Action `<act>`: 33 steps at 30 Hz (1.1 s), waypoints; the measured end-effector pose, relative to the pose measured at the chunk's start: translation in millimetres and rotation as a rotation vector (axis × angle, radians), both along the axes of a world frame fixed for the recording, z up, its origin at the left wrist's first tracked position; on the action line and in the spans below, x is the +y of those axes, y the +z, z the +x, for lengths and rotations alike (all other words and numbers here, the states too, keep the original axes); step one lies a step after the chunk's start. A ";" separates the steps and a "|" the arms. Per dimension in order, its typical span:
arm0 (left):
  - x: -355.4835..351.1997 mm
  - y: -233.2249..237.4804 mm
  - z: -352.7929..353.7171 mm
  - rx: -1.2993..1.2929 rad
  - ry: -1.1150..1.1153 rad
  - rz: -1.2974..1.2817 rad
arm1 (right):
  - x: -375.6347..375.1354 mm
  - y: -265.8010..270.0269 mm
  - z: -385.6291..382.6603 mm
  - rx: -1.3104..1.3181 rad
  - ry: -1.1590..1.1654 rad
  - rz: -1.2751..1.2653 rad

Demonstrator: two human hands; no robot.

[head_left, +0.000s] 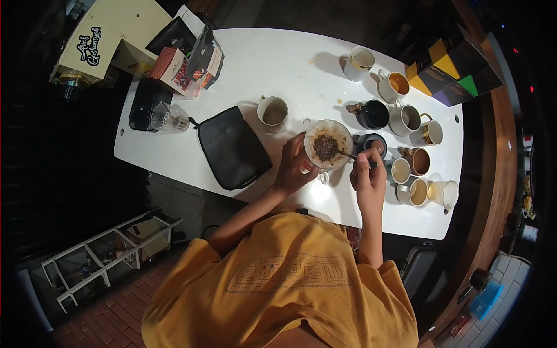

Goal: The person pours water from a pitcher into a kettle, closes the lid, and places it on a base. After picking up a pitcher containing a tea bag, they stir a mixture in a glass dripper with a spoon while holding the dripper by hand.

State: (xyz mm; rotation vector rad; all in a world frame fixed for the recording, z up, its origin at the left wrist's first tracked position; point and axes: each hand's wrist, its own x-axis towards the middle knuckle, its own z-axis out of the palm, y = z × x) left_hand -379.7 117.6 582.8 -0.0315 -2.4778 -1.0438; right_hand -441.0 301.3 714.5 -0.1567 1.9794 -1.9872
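Observation:
A coffee dripper (314, 129) with a pale filter and dark wet grounds is in front of me above the white table. My left hand (295, 165) is wrapped round the left side of the dripper and what is under it. My right hand (369, 174) pinches a thin dark spoon (346, 154), whose tip is in the grounds. Just beyond the right fingers is a round dark cup (376, 141), partly hidden. A white mug (272, 112) stands to the left of the dripper.
Several mugs (408, 120) crowd the right side of the white table (261, 52). A black pouch (234, 148) lies left, near a clear glass (169, 117). Bags (206, 61) and a cream grinder (119, 29) are far left; a colourful box (449, 75) is at the back right.

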 end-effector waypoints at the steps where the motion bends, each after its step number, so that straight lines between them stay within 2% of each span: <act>1: -0.8 0.4 -0.3 0.007 -0.008 0.001 | -0.2 0.1 -0.1 -0.019 0.001 -0.031; 11: -5.1 -2.7 -2.2 0.035 -0.055 -0.021 | -1.2 5.4 9.6 0.000 -0.047 -0.017; 13: -5.1 -1.8 -1.6 0.013 -0.055 -0.036 | 0.1 6.0 11.8 0.166 -0.023 0.092; 14: -5.1 -1.6 -1.7 0.012 -0.058 -0.037 | -0.1 8.3 12.3 0.165 -0.027 0.092; 17: -5.6 -1.4 -2.5 0.032 -0.065 -0.019 | -2.3 21.1 12.4 0.553 0.027 0.309; 18: -5.2 -0.4 -2.1 0.022 -0.068 -0.009 | -2.0 22.6 11.8 0.554 0.025 0.307; 20: -5.2 1.2 -0.9 0.015 -0.071 -0.002 | -0.4 24.6 9.7 0.720 0.054 0.389; 33: -5.1 -4.3 0.2 -0.014 -0.028 -0.013 | 3.2 28.2 9.1 0.803 0.068 0.501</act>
